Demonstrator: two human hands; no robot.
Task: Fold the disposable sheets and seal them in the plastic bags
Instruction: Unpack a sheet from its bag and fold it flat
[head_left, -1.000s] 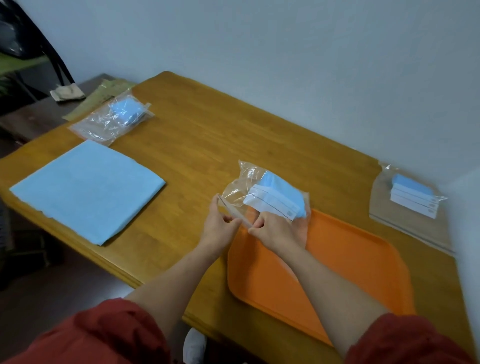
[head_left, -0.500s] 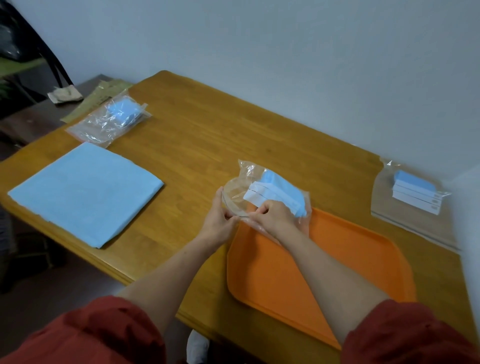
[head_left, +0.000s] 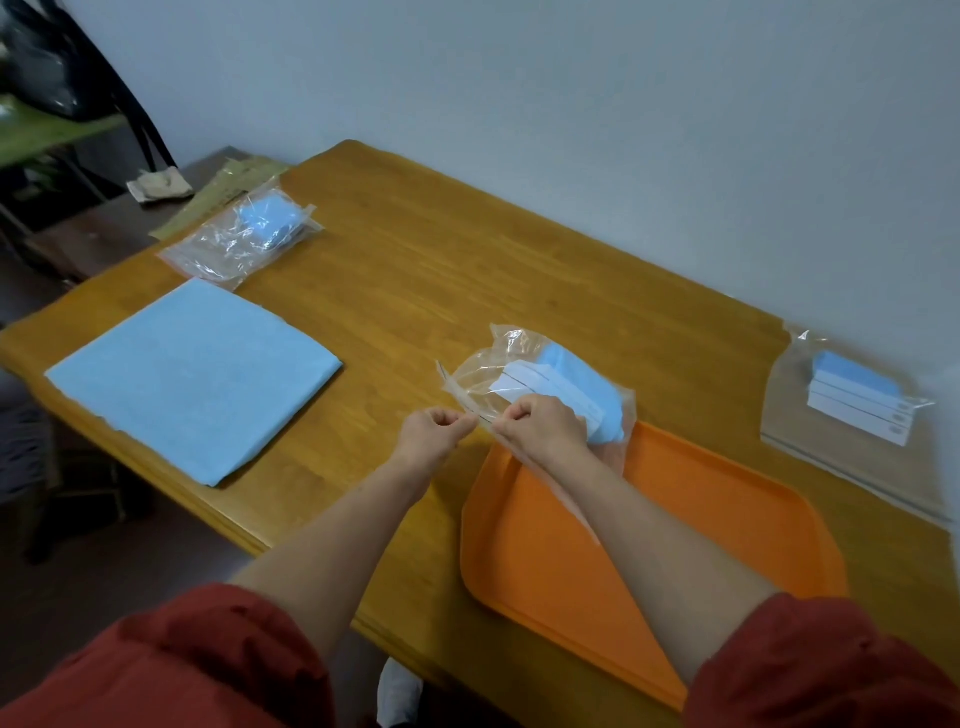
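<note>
The fingers of my left hand (head_left: 436, 434) are curled in, thumb and forefinger pinching the mouth strip of the clear, crinkly plastic bag (head_left: 483, 371). Just beside them my right hand (head_left: 540, 423) pinches the same strip, knuckles up. Just beyond my fingers the bag bulges around the folded sheet (head_left: 576, 387), a soft blue-and-white wad, with one edge over the corner of the smooth orange tray (head_left: 727, 519), while well off to the left a flat, square blue sheet (head_left: 192, 374) lies on the wooden surface (head_left: 441, 270).
</note>
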